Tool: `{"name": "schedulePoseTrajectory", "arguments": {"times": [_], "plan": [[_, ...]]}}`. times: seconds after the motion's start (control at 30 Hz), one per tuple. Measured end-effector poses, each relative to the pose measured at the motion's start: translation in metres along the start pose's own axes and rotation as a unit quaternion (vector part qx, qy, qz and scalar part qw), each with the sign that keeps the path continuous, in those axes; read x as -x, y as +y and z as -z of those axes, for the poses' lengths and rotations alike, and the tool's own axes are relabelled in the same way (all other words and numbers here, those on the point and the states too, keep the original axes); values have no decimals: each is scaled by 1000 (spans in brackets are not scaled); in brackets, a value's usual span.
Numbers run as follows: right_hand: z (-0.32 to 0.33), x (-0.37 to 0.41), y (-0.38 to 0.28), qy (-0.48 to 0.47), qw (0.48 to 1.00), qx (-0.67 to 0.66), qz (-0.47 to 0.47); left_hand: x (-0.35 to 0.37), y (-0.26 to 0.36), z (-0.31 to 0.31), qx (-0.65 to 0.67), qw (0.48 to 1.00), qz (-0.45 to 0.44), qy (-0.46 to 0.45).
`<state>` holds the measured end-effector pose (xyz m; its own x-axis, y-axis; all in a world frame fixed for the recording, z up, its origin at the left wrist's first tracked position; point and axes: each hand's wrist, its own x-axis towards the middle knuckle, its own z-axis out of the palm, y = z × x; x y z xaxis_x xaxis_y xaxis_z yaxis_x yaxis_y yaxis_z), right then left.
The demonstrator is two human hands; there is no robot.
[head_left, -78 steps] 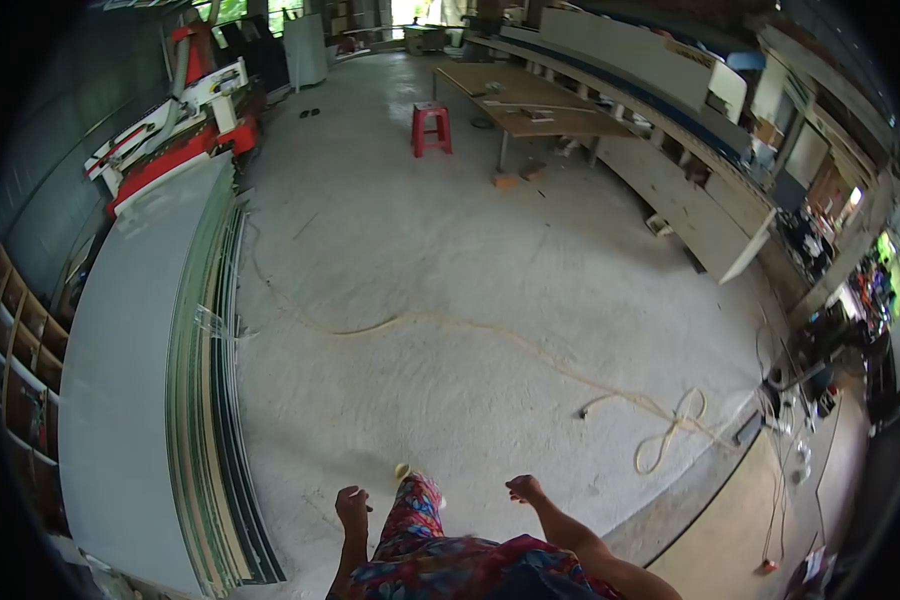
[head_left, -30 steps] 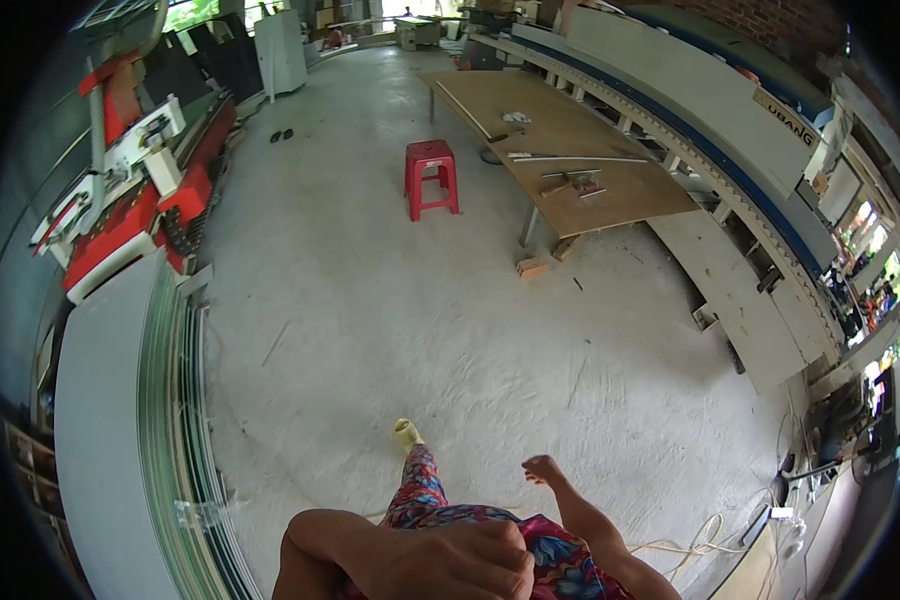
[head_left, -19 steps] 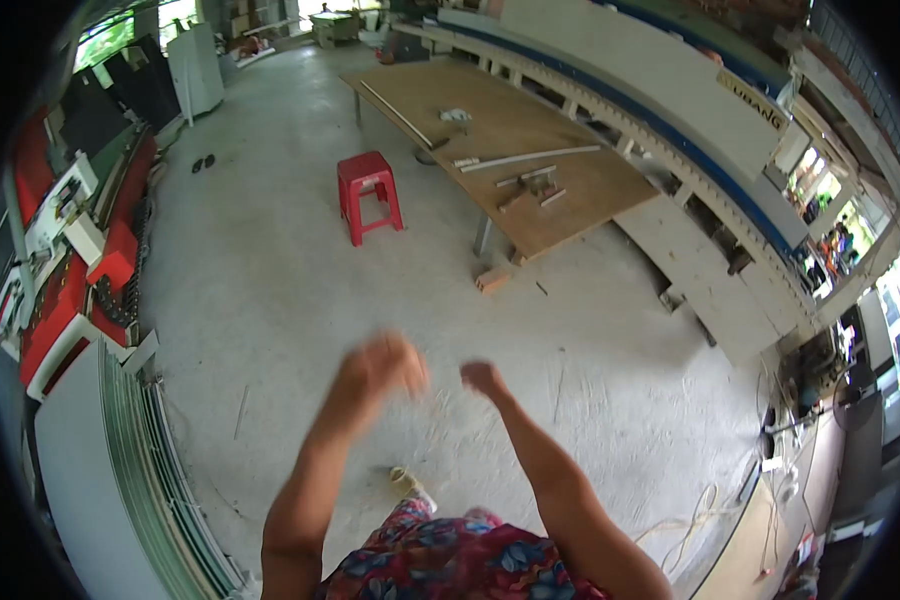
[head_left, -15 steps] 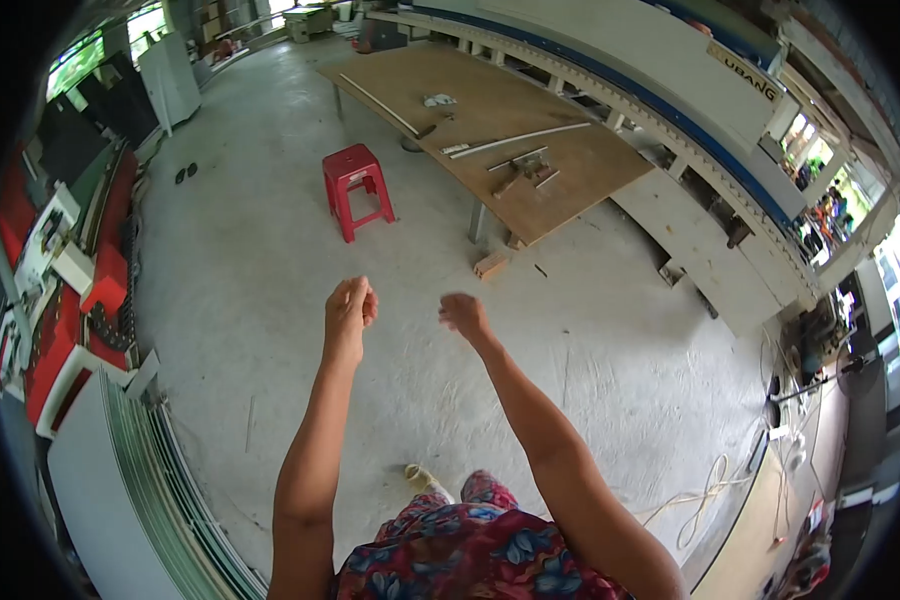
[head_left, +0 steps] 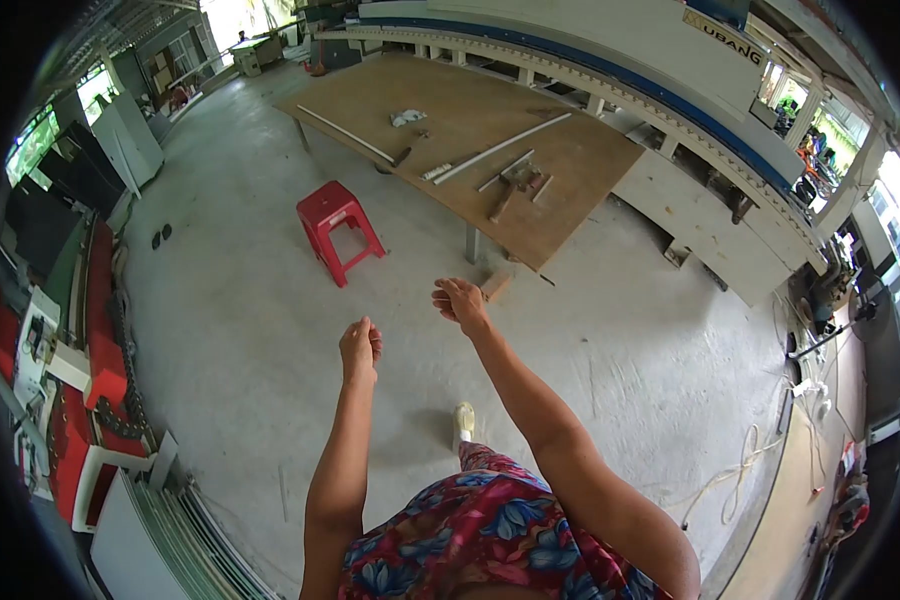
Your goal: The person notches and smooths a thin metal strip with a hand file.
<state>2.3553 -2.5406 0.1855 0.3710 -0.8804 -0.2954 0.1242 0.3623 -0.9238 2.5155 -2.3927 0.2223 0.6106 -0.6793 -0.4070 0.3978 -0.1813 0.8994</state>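
Observation:
My left hand [head_left: 360, 350] is held in the air over the grey floor, its fingers curled into a loose fist with nothing visible in it. Higher and further right, my right hand [head_left: 458, 303] hangs in the air with its fingers loosely bent and apart, holding nothing. Beyond my hands stands a red plastic stool [head_left: 340, 230]. A wooden block [head_left: 495, 286] lies on the floor just past my right hand. Behind it is a large brown-topped table [head_left: 410, 90], bearing long strips [head_left: 505, 148] and a small wood-and-metal piece [head_left: 518, 190].
A long machine [head_left: 690, 100] runs behind the table. Red and white equipment [head_left: 100, 370] and stacked sheets [head_left: 180, 540] stand at the left. Dark slippers [head_left: 161, 236] lie on the floor. A pale cable [head_left: 740, 470] and a long board [head_left: 770, 510] lie at the right.
The stool and table appear nearer and further left in the view. My left hand sits lower in the view, my right slightly higher. A light-coloured shoe now shows further forward.

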Motion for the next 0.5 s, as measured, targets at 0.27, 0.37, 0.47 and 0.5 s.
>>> {"name": "schedulePoseTrajectory", "arguments": {"times": [0.27, 0.37, 0.47, 0.5], "plan": [[-9, -152, -5, 20, 998, -29, -61, -145, 41, -33, -26, 999, 22, 26], [-23, -196, 9, 4, 997, -8, -76, -182, 43, -41, -23, 998, 50, 40], [-36, -224, 12, -5, 995, 9, -98, -223, 41, -48, -31, 996, 67, 47], [-38, -233, 13, -1, 994, 9, -106, -236, 42, -52, -38, 995, 76, 50]]}}
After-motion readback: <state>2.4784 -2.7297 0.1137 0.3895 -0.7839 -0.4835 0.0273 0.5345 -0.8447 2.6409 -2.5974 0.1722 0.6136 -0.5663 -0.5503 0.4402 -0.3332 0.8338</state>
